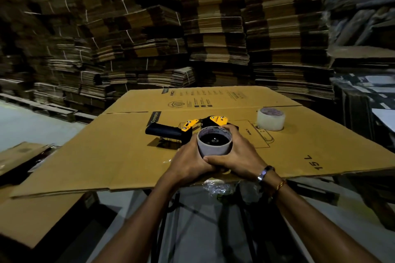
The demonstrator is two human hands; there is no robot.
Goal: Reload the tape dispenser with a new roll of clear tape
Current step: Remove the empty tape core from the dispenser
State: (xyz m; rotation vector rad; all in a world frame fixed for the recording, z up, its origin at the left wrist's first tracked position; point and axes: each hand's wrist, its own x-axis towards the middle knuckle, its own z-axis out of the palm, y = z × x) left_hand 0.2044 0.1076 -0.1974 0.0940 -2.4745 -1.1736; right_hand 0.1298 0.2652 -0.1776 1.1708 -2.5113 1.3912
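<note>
Cardboard sheet (119,156) as bench, flattened, printed side up. Head view only. Dispenser (171,131) lying on its side mid-sheet, black handle to the left, yellow plates toward the far side. Grey core (213,145) on the dispenser's hub, open end facing up, hub centre visible down inside. Left hand (188,162) curled round the core's near-left wall; right hand (239,156) wrapped round its right side, fingertips over the far rim, thumb (213,159) crossing over the left hand's knuckles. Fresh clear roll (271,119) standing well apart, far right on the sheet, untouched.

Judged as the stripping step: spent core to come off before the new roll goes on. Best done with a straight pull along the hub axis, slight twist if stuck, dispenser pinned flat so it doesn't lift with the core.

Hard to read: no tape visibly left on the core, not sure in dim light. Cutter blade and roller hidden behind hands. Crumpled film (218,188) below the sheet's near edge, indistinct. Support under the sheet lost in shadow.
</note>
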